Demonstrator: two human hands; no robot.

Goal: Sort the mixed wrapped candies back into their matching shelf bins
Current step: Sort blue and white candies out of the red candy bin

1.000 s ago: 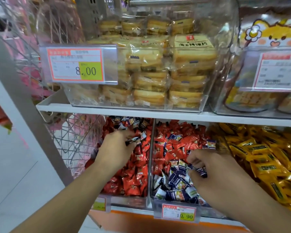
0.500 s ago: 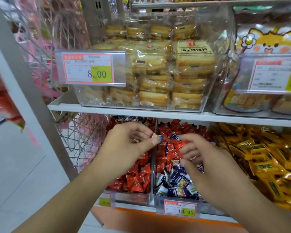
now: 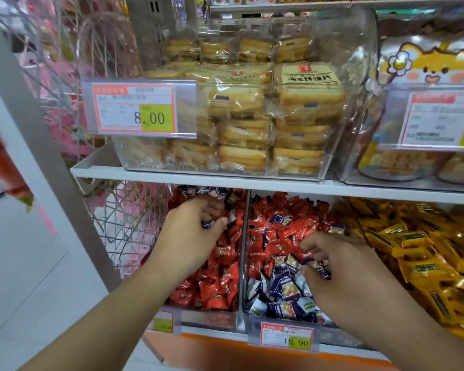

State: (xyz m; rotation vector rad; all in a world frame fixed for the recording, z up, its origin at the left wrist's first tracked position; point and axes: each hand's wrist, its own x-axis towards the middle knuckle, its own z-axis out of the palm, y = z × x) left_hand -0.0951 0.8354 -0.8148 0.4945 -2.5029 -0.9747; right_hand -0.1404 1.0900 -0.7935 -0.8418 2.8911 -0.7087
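The left hand (image 3: 190, 234) reaches into the left bin (image 3: 209, 318), which is filled mostly with red candies (image 3: 214, 287), with a few blue ones at the back under the shelf (image 3: 252, 183). Its thumb and curled fingers pinch a blue candy (image 3: 208, 223), which pokes out between the thumb tip and the fingertips, just above the red heap. The right hand (image 3: 340, 274) is in the middle bin (image 3: 252, 324), where red candies fill the back and blue-and-white candies (image 3: 281, 290) lie heaped at the front. Its fingers are bent down into the pile at the line where the two colours meet, and they curl round a dark blue candy (image 3: 320, 267) that shows under the fingertips; other blue wrappers touch the fingers from below. A clear divider (image 3: 243, 263) stands between the two hands. To the right lies a bin of yellow candies (image 3: 418, 250). A tag reading 19.90 (image 3: 287, 338) hangs on the middle bin's front. On the shelf above stands a clear box of biscuits (image 3: 252, 116) with a tag reading 8.00 (image 3: 134, 109).
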